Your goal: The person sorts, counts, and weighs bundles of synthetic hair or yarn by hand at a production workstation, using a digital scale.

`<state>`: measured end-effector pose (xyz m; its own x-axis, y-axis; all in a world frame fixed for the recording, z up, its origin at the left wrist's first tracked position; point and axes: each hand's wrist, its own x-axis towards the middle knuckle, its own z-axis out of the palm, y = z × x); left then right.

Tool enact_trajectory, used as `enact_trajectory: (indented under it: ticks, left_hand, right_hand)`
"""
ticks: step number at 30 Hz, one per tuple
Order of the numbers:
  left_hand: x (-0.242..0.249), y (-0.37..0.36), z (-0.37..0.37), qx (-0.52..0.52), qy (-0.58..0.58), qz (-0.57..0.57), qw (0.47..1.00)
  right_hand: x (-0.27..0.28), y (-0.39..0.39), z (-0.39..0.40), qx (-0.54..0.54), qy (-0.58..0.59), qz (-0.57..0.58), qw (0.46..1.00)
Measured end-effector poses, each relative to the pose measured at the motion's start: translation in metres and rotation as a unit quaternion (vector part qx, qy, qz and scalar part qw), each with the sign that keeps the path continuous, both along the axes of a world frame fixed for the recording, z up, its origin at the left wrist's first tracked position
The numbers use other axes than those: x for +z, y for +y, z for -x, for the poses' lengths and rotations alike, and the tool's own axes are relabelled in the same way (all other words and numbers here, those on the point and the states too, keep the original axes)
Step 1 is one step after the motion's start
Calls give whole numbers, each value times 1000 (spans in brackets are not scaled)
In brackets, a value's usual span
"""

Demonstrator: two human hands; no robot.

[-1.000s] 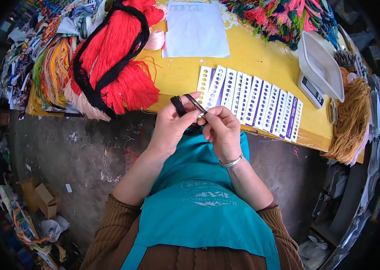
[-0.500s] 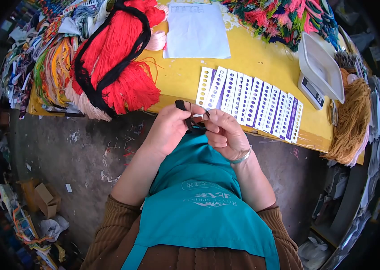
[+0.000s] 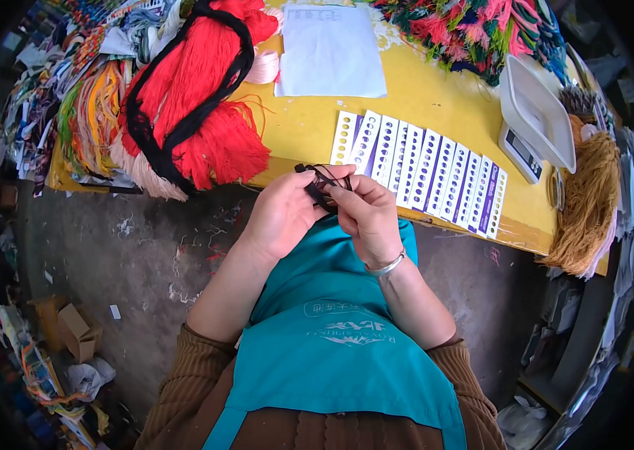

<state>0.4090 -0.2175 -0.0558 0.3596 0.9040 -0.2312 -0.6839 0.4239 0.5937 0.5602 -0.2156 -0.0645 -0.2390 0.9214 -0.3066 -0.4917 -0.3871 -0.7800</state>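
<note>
Black thread [image 3: 322, 182] is looped and bunched between my two hands, just off the table's front edge. My left hand [image 3: 284, 214] is closed around part of the bunch, with thumb and fingers near its top end. My right hand [image 3: 368, 216] pinches strands at the right side of the bunch, its fingers curled in. Just beyond the right hand lies a fanned row of white cards [image 3: 399, 169] with punched holes. A large red thread bundle [image 3: 212, 142], with a black skein [image 3: 153, 142] looped over it, lies beyond the left hand.
The yellow table [image 3: 437, 90] carries a sheet of paper [image 3: 332, 52], a pale pink thread roll [image 3: 263, 67], a digital scale [image 3: 521, 154] with a white tray, and multicoloured skeins [image 3: 474, 34]. Brown thread [image 3: 587, 202] hangs over the right edge. A cardboard box [image 3: 79, 331] sits lower left.
My right hand has turned and drawn in toward the left. The black thread is now spread in loops between the fingers, and the small white piece seen there before no longer shows.
</note>
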Motion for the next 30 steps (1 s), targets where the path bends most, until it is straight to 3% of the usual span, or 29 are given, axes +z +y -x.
enact_trajectory:
  ticks: [6,8,30]
  left_hand:
    - [-3,0,2,29,48,-3,998]
    - [-2,-2,1,34,151,-28,988]
    - [-5,-1,1,71,184,-59,979]
  right_hand:
    - [-2,-3,-3,-3,-13,-5,1000]
    - [-3,-4,-3,-3,-11,-10,1000]
    - [-5,-4,-1,-16,-17,-11,1000]
